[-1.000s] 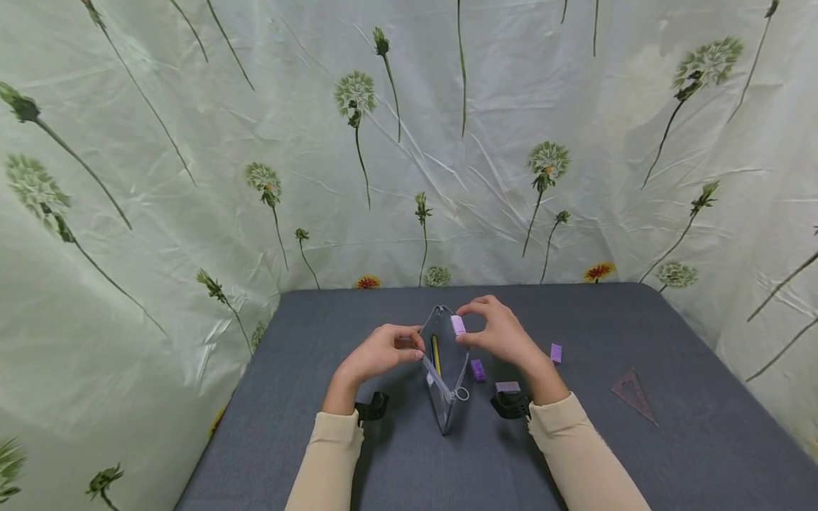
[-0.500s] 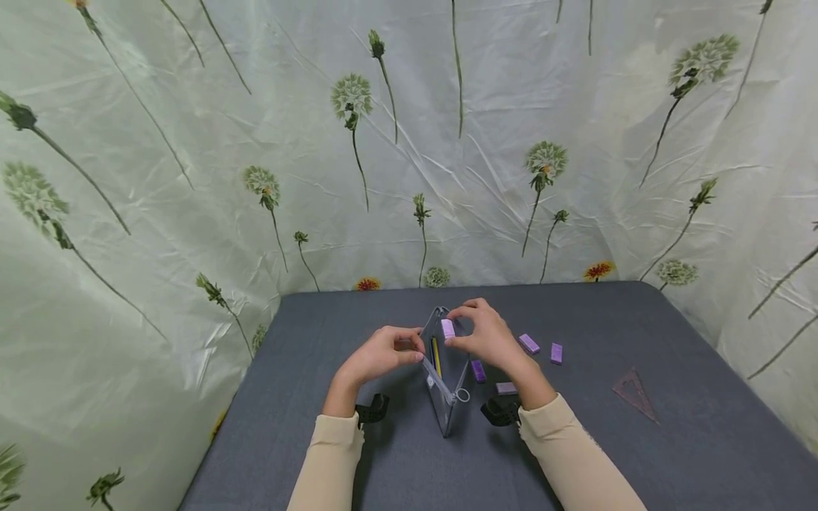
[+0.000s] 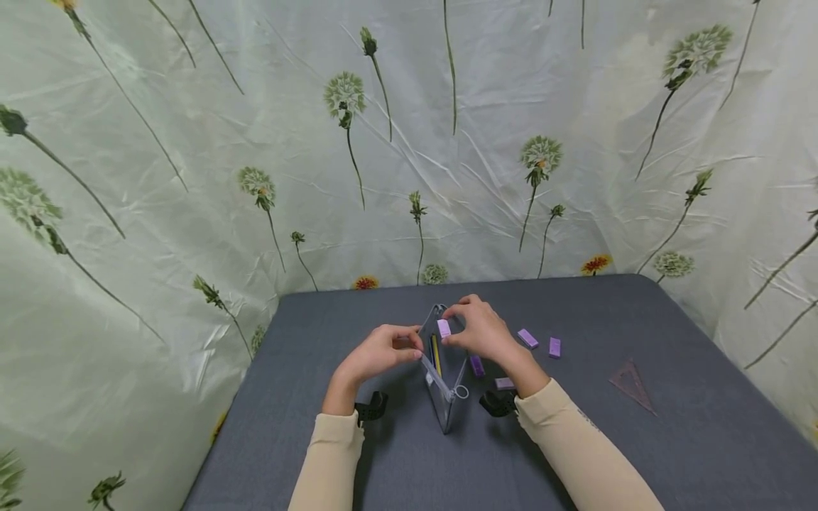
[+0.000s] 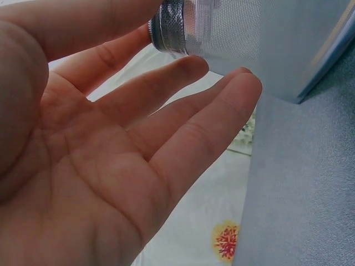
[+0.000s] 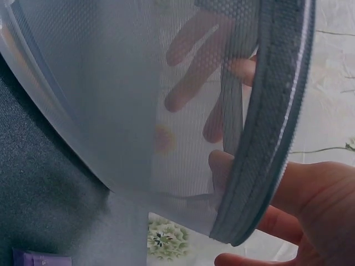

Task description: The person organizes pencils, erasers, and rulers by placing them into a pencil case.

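Observation:
A clear mesh pencil case (image 3: pixel 445 397) stands on its edge on the grey table (image 3: pixel 383 461), its zip mouth spread open. My left hand (image 3: pixel 412 346) pinches the left rim; in the left wrist view thumb and forefinger nip the zip edge (image 4: pixel 169 22). My right hand (image 3: pixel 450 333) pinches a pale purple eraser (image 3: pixel 444 328) right over the opening. A yellow pencil (image 3: pixel 436 355) lies inside. In the right wrist view the mesh wall (image 5: pixel 111 100) and zip rim (image 5: pixel 277 122) fill the frame, and the left hand's fingers show through the mesh.
Several more purple erasers lie right of the case: one (image 3: pixel 476 365) beside it, one (image 3: pixel 504 383) by my wrist, two farther right (image 3: pixel 527 338) (image 3: pixel 554 347). A clear triangular ruler (image 3: pixel 631 385) lies at the right. A flowered sheet (image 3: pixel 409 142) closes off the back and sides.
My right hand has carried the pale purple eraser leftward to the case's mouth, uncovering an eraser on the table behind it. The left hand keeps its pinch on the rim.

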`<state>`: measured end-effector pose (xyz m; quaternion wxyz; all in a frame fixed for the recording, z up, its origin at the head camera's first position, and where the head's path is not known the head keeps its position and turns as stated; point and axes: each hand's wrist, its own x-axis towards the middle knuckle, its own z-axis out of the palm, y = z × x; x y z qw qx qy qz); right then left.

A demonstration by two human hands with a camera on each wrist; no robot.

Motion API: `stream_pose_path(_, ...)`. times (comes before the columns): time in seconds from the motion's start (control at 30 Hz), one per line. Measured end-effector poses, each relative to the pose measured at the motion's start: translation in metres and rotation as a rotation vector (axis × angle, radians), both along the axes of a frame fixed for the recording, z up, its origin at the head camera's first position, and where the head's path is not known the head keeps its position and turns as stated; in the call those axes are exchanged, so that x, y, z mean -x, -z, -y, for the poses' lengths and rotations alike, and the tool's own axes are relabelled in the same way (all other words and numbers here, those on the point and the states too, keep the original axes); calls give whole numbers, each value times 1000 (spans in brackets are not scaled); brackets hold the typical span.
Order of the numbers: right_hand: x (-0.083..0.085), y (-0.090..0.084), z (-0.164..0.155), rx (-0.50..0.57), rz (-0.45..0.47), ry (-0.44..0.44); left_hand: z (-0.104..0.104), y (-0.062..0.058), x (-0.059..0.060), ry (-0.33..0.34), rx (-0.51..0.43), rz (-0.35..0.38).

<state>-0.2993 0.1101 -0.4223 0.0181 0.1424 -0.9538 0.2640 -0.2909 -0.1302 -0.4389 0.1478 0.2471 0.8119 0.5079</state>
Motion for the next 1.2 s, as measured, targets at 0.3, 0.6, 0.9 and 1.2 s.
stream_pose_path(0.3, 1, 1, 5, -24, 7, -1, -1, 1, -1, 14, -4, 1)
stream_pose_path(0.6, -3, -2, 1, -90, 86, -71, 0, 1, 0, 17, 4, 8)
stream_pose_path(0.9, -13, -16, -12, -53, 33, -69, 2, 2, -1, -1, 16, 13)
stream_pose_path(1.2, -20, -24, -34, 34, -47, -70, 5, 1, 0, 5, 25, -1)
